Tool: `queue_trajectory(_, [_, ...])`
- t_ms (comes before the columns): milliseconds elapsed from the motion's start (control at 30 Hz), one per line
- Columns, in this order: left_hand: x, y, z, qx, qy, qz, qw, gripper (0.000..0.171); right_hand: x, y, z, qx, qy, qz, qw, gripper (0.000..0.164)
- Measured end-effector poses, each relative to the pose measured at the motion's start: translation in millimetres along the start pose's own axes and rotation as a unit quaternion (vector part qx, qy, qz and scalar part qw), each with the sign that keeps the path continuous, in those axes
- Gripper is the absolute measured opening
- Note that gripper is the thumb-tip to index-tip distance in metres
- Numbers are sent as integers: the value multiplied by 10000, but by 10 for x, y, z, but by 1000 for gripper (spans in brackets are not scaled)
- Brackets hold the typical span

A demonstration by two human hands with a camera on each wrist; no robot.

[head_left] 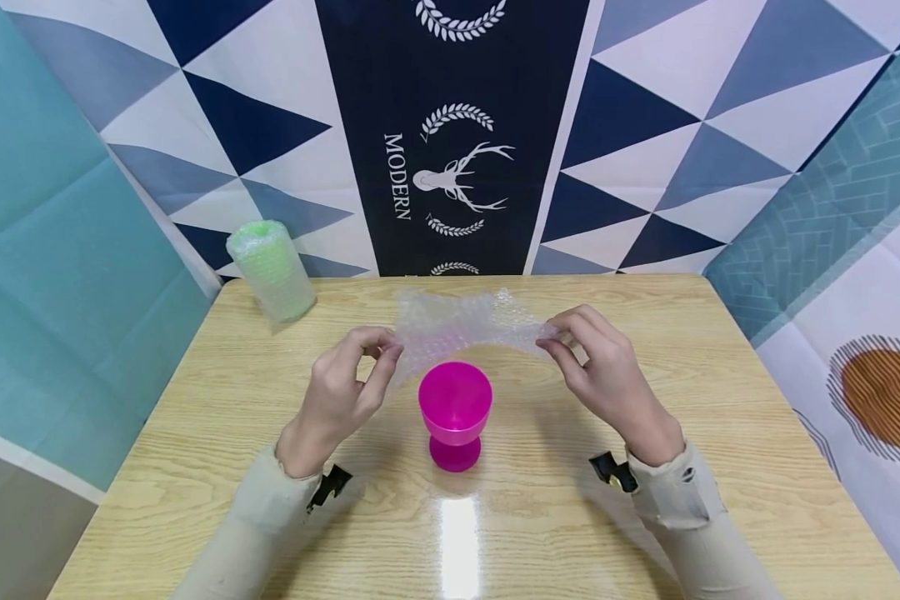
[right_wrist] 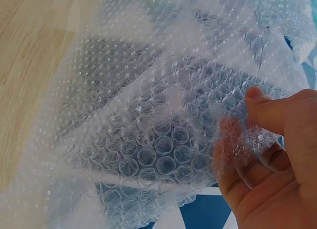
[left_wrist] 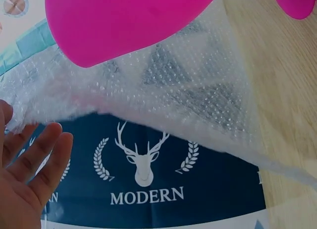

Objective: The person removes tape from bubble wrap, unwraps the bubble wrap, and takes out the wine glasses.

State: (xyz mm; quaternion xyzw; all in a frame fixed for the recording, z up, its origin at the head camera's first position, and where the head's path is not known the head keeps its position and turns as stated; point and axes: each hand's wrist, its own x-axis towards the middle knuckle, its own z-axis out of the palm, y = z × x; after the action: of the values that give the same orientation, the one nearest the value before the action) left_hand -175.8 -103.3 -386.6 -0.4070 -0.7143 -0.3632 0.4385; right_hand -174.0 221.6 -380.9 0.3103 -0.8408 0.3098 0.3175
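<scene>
A clear sheet of bubble wrap (head_left: 457, 321) is stretched between the two hands, behind a pink goblet (head_left: 456, 400) that stands upright on the table. My left hand (head_left: 348, 387) pinches the sheet's left edge between thumb and forefinger. At the other end, my right hand (head_left: 600, 367) pinches the right edge the same way. Up close in the right wrist view, the bubble wrap (right_wrist: 163, 144) is folded over near the fingers. The goblet's pink bowl (left_wrist: 124, 23) overlaps the sheet in the left wrist view.
On the back left corner of the wooden table (head_left: 232, 475) stands a light green object wrapped in bubble wrap (head_left: 272, 271). A patterned cloth with a deer head (head_left: 450, 179) hangs behind the table's back edge. Black straps (head_left: 328, 487) sit at the wrists.
</scene>
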Motion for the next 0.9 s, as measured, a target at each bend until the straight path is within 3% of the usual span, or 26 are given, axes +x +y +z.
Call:
queue_trajectory(200, [6, -6, 8, 103, 80, -51, 9999, 23, -39, 41, 21, -99, -110, 24, 9999, 30])
queue_trajectory(433, [14, -30, -7, 92, 543, -263, 9981, 22, -188, 137, 5, -392, -621, 232, 9970, 40])
queue_trajectory(633, [21, -50, -42, 236, 688, -335, 9968, 23, -315, 263, -40, -652, -734, 586, 9934, 36])
queue_trajectory(900, [5, -79, -103, 327, 658, -301, 9968, 24, -418, 406, -102, -914, -609, 500, 9927, 22])
